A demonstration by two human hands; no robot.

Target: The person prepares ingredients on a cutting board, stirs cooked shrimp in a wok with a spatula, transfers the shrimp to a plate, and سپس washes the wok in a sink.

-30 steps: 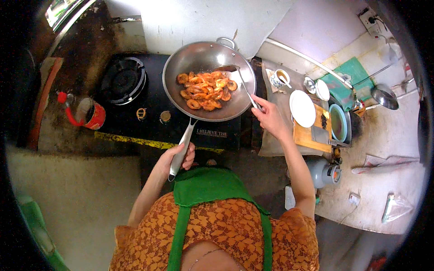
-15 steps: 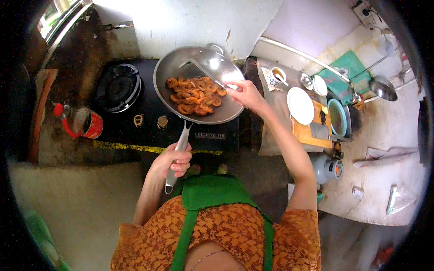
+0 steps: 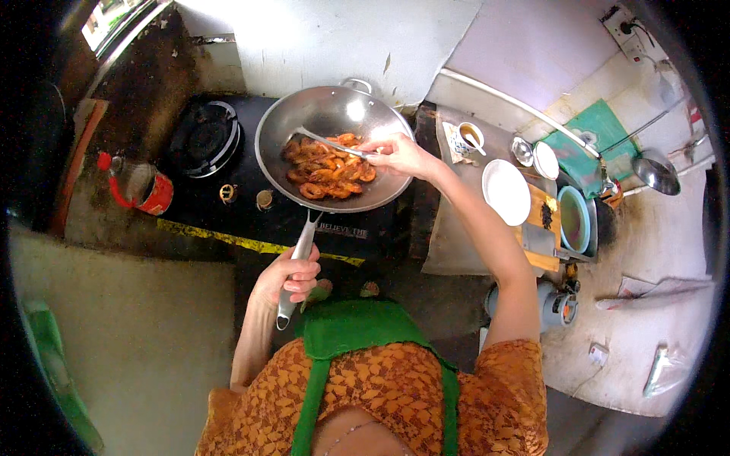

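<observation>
Stir-frying step, I judge. Left hand point(image 3: 289, 277) wrapped round the wok point(image 3: 334, 156) handle; right hand point(image 3: 399, 156) pinches a metal spatula point(image 3: 327, 142) over the shrimp point(image 3: 327, 167) inside the wok. Next: turn shrimp gently, wok steadied.

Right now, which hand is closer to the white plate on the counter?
Right. The right hand holds a spatula over the wok, just left of the plate. The left hand grips the wok handle, lower and farther left.
</observation>
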